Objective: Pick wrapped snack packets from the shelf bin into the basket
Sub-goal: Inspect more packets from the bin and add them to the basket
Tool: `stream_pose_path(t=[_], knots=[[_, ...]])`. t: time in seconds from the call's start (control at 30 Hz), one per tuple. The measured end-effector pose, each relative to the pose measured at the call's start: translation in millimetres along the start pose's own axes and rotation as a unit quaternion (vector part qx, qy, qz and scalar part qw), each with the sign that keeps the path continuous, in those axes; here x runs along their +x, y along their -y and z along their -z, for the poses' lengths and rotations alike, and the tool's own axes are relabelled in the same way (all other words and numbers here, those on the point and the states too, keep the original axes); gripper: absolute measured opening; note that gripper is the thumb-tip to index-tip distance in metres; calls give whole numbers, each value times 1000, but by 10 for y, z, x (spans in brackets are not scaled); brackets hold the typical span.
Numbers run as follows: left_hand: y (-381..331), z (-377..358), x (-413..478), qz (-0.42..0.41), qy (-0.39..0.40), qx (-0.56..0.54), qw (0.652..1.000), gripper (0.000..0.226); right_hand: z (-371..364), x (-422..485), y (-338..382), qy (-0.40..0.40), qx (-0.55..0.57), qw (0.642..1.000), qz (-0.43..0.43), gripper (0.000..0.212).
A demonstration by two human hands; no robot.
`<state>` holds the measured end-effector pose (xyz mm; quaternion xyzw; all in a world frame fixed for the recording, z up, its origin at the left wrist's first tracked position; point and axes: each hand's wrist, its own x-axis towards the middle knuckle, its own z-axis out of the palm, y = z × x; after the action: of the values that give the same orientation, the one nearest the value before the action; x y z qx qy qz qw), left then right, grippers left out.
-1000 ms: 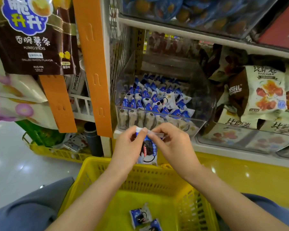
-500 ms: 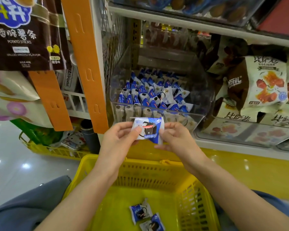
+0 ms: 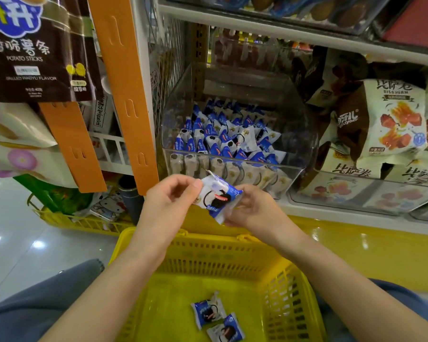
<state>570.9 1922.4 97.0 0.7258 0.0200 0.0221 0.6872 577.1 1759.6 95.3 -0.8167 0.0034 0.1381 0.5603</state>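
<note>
Held snack packet: left corner under left hand thumb, right end covered by right hand; print too small to read. In shelf bin, front-row packets blurred through clear wall. Yellow basket: near rim cut off by bottom edge.

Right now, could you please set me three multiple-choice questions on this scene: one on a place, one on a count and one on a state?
1. Where is the held snack packet?
A. on the floor
B. in front of the clear shelf bin
C. on the top shelf
2. How many packets lie in the yellow basket?
A. none
B. two
C. five
3. What is the left hand doing?
A. pinching the held packet
B. hanging idle
C. gripping the basket rim

Answers:
1 B: the left hand and the right hand hold it up there.
2 B: two packets lie on its floor.
3 A: its thumb and fingers pinch the packet's left edge.
</note>
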Motion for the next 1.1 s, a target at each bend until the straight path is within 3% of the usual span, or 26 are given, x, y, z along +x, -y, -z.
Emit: stream_pose_path(t=[0.07,0.13,0.2,0.33,0.6,0.83,0.93,1.0,1.1], knots=[[-22,13,6,-81,-34,75,993,7,-2,-11,-28,-27,-128,989,65,59],[-31,8,-2,-140,-32,129,981,9,-26,-36,-18,-53,-178,972,144,67],[-25,-17,-21,-170,-13,167,971,8,-57,-51,-6,-57,-157,968,190,58],[13,-70,-68,-204,22,216,955,12,-89,-55,37,-68,-112,969,210,20],[-16,-106,-34,-136,5,138,981,8,-60,-23,67,-80,-38,976,198,6],[13,-126,3,-32,57,83,994,18,-61,-68,23,-142,-202,924,293,6],[48,-146,20,-59,9,122,991,5,-52,-47,16,-174,-165,935,261,5],[75,-154,14,-103,-25,181,978,16,-29,-12,21,-210,-129,944,219,10],[125,-187,-28,-126,23,235,964,22,5,32,35,-233,-96,952,171,10]])
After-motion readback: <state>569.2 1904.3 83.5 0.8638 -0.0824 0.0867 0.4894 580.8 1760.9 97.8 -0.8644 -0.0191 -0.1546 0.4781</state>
